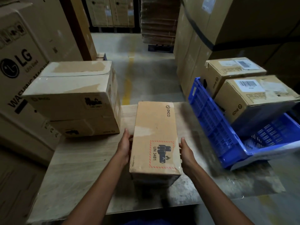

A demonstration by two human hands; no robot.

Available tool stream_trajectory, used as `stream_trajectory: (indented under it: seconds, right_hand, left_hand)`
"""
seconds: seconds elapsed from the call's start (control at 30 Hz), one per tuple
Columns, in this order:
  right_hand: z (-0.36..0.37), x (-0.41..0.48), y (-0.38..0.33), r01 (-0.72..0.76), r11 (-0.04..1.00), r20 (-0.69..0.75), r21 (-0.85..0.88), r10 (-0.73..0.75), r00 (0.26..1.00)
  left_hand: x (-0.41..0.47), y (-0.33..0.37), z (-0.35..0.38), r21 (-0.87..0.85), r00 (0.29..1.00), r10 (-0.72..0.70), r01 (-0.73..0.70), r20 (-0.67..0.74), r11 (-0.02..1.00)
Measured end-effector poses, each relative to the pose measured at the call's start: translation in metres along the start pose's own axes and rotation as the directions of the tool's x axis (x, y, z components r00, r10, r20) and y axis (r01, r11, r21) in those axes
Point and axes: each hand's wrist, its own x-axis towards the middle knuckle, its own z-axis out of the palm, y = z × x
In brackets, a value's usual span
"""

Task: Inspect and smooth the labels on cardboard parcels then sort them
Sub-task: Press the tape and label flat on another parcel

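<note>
At centre frame, a parcel (pixel 154 127) on the table (pixel 78 168) is clasped at both sides in the grip of left hand (pixel 125 146) and right hand (pixel 186 153); standing narrow, it could be tipped by uneven pressure.

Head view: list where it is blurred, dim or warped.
Head view: dim overall and darkest in the corners; the blue crate is smeared by motion blur along its near edge; wide-angle distortion bends the LG carton on the left; the parcel between the left hand and right hand is sharp, its UN 3481 label readable.
</note>
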Motion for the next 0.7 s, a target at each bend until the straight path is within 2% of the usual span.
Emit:
stream_trajectory:
  seconds: [0.17,0.33,0.47,0.7]
  right_hand:
    - [0.005,0.025,-0.04,-0.058,0.998,0.026,0.031,0.058,0.998]
    - [0.012,0.024,-0.056,-0.107,0.993,0.079,0.048,0.103,0.992]
    - [0.012,0.013,-0.063,-0.047,0.993,0.1,0.109,0.036,0.994]
    - [0.009,-0.005,-0.092,0.233,0.971,0.063,0.049,-0.236,0.97]
  left_hand:
    - [0.049,0.026,-0.001,0.078,0.995,-0.094,0.096,-0.035,0.992]
    - [0.024,0.052,0.026,0.104,0.986,-0.139,0.13,0.088,0.986]
    - [0.011,0.059,0.036,0.09,0.983,-0.064,0.049,0.171,0.995]
    - [-0.017,0.093,0.036,-0.051,0.956,0.182,-0.175,0.23,0.983]
